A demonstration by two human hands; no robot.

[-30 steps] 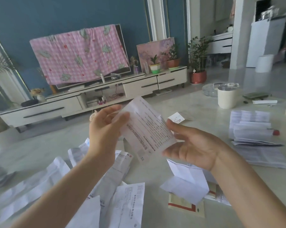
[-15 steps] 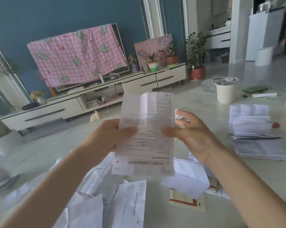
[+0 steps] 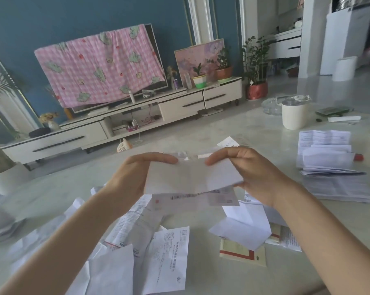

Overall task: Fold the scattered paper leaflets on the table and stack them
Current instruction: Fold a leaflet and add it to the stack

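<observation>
I hold one white printed leaflet (image 3: pixel 192 179) in the air above the table, its top half bent over toward me so the blank back shows. My left hand (image 3: pixel 133 177) pinches its left edge, thumb on the near side. My right hand (image 3: pixel 247 173) pinches its right edge the same way. Several unfolded leaflets (image 3: pixel 167 252) lie scattered on the table (image 3: pixel 201 135) below my arms. A stack of folded leaflets (image 3: pixel 328 162) lies at the right, with a red-tipped thing sticking out of it.
A cream cup (image 3: pixel 294 114) with a lid and a glass dish (image 3: pixel 271 106) stand at the back right of the table. A small yellow booklet with a red band (image 3: pixel 241 253) lies near my right forearm. Another paper pile (image 3: pixel 1 226) lies at the left edge.
The leaflet was held upright and flat; both hands have now folded its top half down toward me and lowered it a little.
</observation>
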